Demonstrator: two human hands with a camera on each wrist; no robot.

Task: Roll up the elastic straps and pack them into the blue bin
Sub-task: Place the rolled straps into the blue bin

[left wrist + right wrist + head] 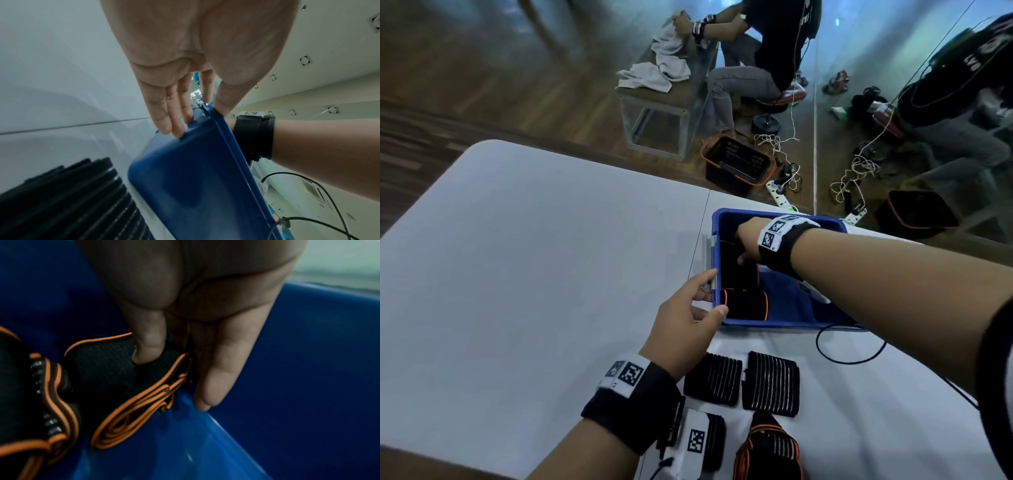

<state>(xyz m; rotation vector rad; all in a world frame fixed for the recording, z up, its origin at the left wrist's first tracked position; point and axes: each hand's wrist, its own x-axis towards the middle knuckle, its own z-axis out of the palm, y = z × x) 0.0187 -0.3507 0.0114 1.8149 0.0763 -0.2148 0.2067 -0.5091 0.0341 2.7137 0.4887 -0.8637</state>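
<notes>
The blue bin stands on the white table. My right hand reaches inside it at the far left. In the right wrist view its thumb presses on a rolled black strap with orange trim, and its fingers lie between that roll and the bin wall. A second roll lies nearer me in the bin. My left hand holds the bin's near left corner, fingers on the outer wall and thumb over the rim.
Unrolled straps lie near me on the table: two flat black ones, an orange-trimmed one and a tagged one. A blue cloth fills the bin's right side. A black cable loops beside it.
</notes>
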